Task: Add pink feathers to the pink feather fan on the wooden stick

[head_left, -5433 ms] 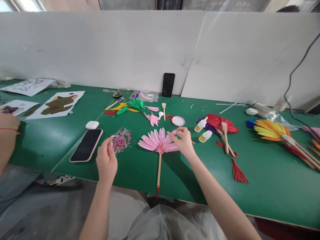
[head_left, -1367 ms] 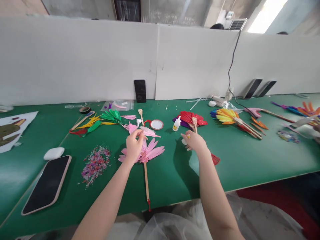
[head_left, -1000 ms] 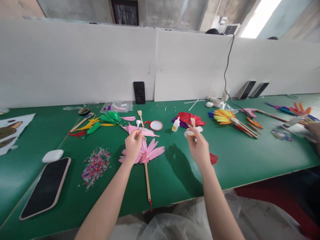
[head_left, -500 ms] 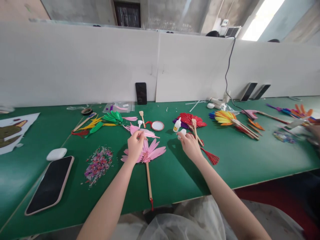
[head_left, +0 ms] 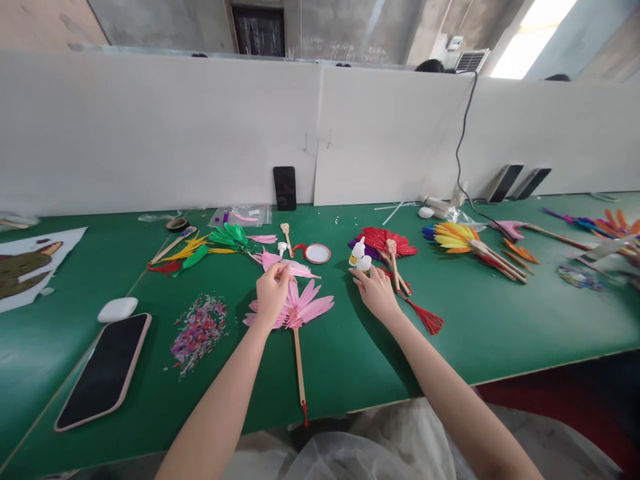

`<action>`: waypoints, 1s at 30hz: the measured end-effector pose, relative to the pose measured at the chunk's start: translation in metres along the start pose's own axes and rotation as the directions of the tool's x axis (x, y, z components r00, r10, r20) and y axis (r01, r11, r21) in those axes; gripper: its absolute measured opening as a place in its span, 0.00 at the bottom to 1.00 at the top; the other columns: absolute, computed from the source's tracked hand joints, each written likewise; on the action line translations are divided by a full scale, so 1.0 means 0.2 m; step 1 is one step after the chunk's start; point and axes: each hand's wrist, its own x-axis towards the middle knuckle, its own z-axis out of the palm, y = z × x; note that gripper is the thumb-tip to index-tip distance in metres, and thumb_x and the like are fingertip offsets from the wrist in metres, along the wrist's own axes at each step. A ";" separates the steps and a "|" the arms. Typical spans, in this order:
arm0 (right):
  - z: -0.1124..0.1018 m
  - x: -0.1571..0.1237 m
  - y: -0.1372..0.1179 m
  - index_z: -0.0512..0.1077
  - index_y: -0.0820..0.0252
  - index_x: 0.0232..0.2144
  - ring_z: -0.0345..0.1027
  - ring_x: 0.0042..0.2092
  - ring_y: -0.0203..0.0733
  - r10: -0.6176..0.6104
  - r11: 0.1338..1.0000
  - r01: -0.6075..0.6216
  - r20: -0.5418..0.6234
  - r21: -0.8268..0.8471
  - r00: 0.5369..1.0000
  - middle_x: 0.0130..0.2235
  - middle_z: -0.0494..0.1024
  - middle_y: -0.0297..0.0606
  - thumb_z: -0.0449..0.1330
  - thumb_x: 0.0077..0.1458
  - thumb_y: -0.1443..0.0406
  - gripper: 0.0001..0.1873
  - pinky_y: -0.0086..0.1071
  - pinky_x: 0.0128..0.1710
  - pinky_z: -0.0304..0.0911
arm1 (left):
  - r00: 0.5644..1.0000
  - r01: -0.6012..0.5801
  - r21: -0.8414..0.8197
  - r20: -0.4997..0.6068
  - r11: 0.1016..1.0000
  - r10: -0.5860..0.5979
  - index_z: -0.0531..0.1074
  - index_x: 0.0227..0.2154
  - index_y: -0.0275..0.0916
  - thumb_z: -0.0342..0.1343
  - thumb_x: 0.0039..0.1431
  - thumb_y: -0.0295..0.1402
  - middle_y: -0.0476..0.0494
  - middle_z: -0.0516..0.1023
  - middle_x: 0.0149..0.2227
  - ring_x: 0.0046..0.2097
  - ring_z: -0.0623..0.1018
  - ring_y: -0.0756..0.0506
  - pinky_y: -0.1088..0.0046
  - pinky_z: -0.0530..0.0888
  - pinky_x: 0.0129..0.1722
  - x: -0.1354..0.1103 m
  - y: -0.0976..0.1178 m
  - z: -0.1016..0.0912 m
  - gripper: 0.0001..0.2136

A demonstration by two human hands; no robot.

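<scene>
Green bench (head_left: 325,360), head view, both forearms in frame.

Left hand (head_left: 271,297) sits on the head of the pink feather fan (head_left: 300,308), covering its left half. Thumb and fingertips pinched shut on a loose pink feather (head_left: 299,269) that points off toward 3 o'clock, just above the fan's plumes. The fan lies flat at bench centre, wooden handle running toward 6 o'clock, a small red tip at the near edge.

Right hand (head_left: 374,291) lies palm down at 3 o'clock of the fan, apart from it. Fingers curled loosely, their tips at a small white glue bottle (head_left: 364,263) (touching or gripping: cannot tell). A second white glue bottle (head_left: 357,251) stands just behind, at 11 o'clock of the first.

Around:
- Red feather fan (head_left: 387,240) at 1 o'clock of the right hand, its red tassel (head_left: 425,319) trailing toward 5 o'clock.
- Yellow and orange feather fan (head_left: 453,235) further out at 2 o'clock.
- Small round mirror (head_left: 317,253) at 12 o'clock of the pink fan.
- Green and yellow loose feathers (head_left: 210,241) at 10 o'clock.
- Heap of mixed sequins (head_left: 199,331) at 9 o'clock of the left hand.
- Phone in pink case (head_left: 103,371), face up, at 8 o'clock; white earbud case (head_left: 117,309) just behind it.
- Black phone (head_left: 285,188) propped upright against the white partition (head_left: 150,133).
</scene>
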 end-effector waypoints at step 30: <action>-0.47 0.00 -0.26 0.69 0.60 0.44 0.72 0.37 0.43 -0.047 0.480 -0.149 0.195 0.864 0.980 0.36 0.77 0.41 0.51 0.57 0.53 0.20 0.32 0.30 0.67 | 0.998 0.013 -0.221 0.064 0.975 0.001 0.71 0.30 0.38 0.53 0.55 0.38 0.47 0.75 0.31 0.34 0.74 0.48 0.75 0.68 0.34 -0.01 0.10 -0.02 0.09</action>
